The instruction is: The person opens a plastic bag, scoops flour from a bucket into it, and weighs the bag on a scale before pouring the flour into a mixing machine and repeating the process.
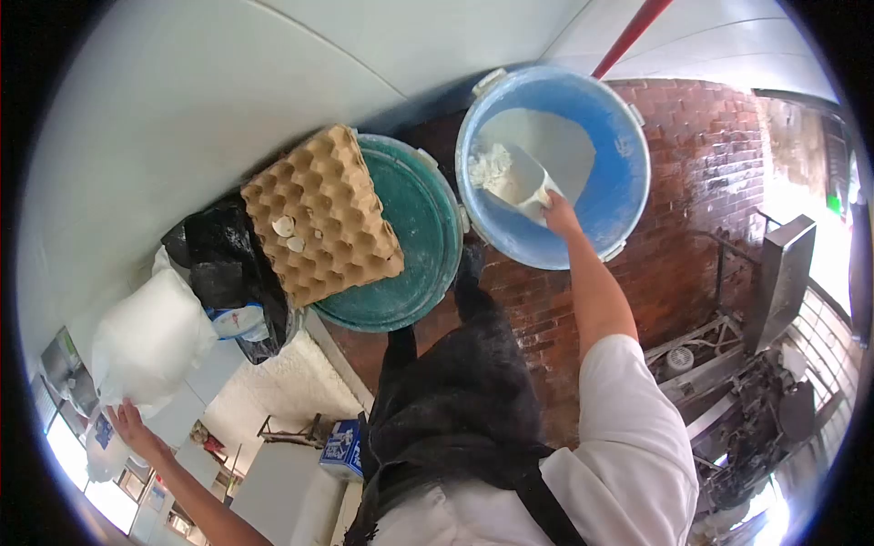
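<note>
My right hand [560, 216] is closed around the handle of a white scoop [526, 175]. The scoop lies inside a blue barrel [612, 177], tilted into white powder [546, 132] that looks like flour, and some powder sits in it. Far to the left, my left hand [135, 428] has its fingers stretched out at the edge of a full white plastic bag [150, 337]. The fingertips seem to touch the bag.
A cardboard egg tray [319, 214] with broken eggshells [287, 227] rests partly on a green lid [414, 227]. Beside it are a black plastic bag [218, 237] and a tub [238, 321]. Metal machinery [728, 364] stands right on the brick floor [683, 146]; a red pole [633, 36] leans behind the barrel.
</note>
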Demonstrator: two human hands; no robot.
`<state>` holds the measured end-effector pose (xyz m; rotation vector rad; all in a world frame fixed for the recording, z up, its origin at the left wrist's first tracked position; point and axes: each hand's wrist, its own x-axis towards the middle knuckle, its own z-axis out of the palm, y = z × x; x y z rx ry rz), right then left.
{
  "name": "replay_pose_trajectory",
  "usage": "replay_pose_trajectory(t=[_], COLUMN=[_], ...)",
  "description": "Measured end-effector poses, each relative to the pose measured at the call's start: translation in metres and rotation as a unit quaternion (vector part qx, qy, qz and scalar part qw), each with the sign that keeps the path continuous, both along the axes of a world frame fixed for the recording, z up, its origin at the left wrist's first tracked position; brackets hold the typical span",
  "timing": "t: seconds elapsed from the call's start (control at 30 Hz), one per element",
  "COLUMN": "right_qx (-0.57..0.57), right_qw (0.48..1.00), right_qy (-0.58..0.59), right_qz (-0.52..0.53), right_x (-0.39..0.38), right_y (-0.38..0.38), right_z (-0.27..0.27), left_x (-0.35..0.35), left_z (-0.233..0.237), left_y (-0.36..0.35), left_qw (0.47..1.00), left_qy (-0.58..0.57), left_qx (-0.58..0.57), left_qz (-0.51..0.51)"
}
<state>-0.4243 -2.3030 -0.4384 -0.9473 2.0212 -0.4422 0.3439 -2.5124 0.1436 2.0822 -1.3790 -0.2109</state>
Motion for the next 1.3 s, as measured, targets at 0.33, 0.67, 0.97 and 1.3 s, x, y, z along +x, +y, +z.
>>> replay_pose_trajectory(t=[0.33,0.67,0.97,1.3], right_qx=[-0.025,-0.252,-0.425,-0.519], right_qw=[0.992,0.965,0.857,0.604], right_qy=[-0.026,-0.044,0.066,0.294], right_qz=[-0.123,0.051,0.285,0.528], right_x=[-0.014,0.132,0.455,0.679], right_y=[0.03,-0.035,-0.173,-0.282], right_z=[0.185,0.549,0.766,0.747], left_x=[0.07,0.017,-0.043,-0.02], left_z=[-0.011,-0.066,-0.015,0.018], left_y=[-0.002,-0.02,-0.001,0.003], left_qw=[0.981,0.99,0.978,0.97], left_qy=[0.19,-0.027,0.032,0.12], left_qx=[0.039,-0.059,-0.086,-0.001], left_qz=[-0.011,-0.127,-0.189,-0.21])
